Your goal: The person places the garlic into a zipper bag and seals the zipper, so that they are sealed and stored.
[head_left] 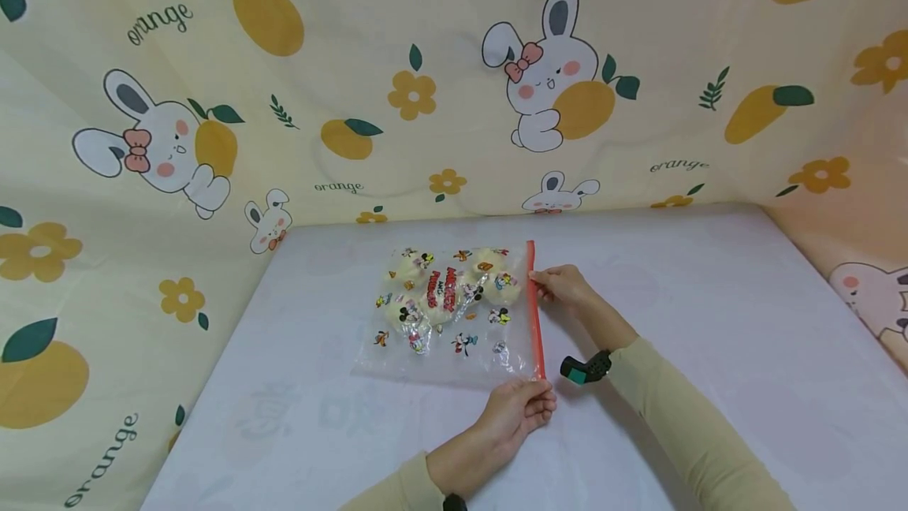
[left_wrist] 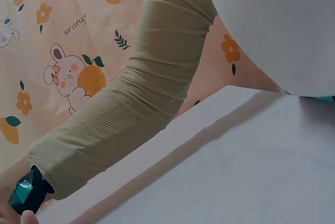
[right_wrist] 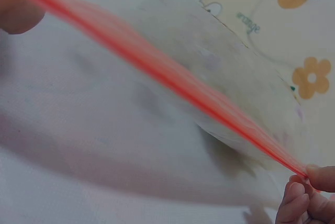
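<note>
A clear zip bag (head_left: 464,349) with cartoon prints and a red zip strip (head_left: 535,322) is held at its strip side, slightly above or on the white table; which, I cannot tell. Several pale, roundish things (head_left: 440,302) show through the plastic, their kind unclear. My left hand (head_left: 516,416) pinches the near end of the strip. Toward its far end, my right hand (head_left: 563,288) pinches the strip between thumb and fingers. The right wrist view shows the strip (right_wrist: 172,80) stretched diagonally, with the right hand (right_wrist: 309,198) at its lower end and a blurred fingertip at the other.
The white tabletop (head_left: 284,416) spreads around the bag. Behind and beside it hangs a cream cloth (head_left: 440,14) with rabbits and oranges. The right sleeve (left_wrist: 120,98) and its black wrist device (left_wrist: 29,190) cross the left wrist view.
</note>
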`<state>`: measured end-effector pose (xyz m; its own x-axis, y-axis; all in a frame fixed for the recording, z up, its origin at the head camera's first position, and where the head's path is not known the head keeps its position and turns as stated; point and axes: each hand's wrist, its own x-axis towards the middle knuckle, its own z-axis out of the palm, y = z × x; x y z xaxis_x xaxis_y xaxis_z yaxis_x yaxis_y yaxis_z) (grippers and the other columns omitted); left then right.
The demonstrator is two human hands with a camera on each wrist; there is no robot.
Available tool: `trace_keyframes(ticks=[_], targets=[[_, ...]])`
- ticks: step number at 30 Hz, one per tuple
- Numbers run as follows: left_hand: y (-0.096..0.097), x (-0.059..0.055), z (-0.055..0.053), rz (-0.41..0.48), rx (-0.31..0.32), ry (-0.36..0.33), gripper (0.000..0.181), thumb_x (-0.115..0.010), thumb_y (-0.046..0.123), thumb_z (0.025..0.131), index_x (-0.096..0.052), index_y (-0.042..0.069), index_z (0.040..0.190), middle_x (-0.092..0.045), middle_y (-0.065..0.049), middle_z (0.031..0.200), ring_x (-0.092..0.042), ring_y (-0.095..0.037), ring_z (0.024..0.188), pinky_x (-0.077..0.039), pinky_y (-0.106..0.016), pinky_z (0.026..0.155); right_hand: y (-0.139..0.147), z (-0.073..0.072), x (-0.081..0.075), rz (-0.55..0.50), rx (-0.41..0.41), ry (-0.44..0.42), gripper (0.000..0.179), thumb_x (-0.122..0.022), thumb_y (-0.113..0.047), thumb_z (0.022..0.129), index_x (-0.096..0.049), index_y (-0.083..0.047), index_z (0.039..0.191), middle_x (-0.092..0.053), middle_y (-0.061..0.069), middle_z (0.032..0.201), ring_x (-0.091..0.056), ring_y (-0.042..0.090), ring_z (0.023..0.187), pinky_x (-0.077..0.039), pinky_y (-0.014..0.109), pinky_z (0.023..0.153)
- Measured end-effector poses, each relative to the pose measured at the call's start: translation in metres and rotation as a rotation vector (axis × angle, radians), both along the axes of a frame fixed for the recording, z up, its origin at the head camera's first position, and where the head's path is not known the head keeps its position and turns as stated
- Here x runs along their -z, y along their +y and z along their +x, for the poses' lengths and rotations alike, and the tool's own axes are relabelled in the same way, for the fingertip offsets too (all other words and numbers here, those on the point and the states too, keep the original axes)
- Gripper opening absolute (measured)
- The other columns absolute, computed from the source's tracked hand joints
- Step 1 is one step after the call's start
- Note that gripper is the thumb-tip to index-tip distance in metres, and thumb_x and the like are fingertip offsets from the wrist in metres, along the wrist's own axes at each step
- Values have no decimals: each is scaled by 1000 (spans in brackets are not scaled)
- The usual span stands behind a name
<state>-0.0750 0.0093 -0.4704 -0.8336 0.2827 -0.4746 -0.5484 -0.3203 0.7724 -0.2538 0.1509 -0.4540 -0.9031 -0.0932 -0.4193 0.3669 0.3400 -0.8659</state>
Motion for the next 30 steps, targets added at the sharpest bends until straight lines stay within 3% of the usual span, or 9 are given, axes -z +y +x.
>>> trace_keyframes(ticks=[12, 30], targets=[[6, 1, 2, -3, 13, 9, 13, -57, 13, 92, -64, 3, 96, -62, 6, 73, -57, -4, 68, -48, -17, 68, 10, -8, 1, -36, 11, -7, 34, -53, -25, 98, -60, 6, 108, -54, -7, 64, -49, 6, 62, -43, 19, 61], [14, 0, 5, 3, 11, 2, 12, -57, 12, 91, -64, 4, 95, -62, 5, 72, -58, -4, 67, -49, -16, 67, 19, -17, -10, -49, 17, -25, 33, -52, -26, 99, -58, 4, 112, -53, -7, 68, -49, 6, 65, -43, 18, 63]])
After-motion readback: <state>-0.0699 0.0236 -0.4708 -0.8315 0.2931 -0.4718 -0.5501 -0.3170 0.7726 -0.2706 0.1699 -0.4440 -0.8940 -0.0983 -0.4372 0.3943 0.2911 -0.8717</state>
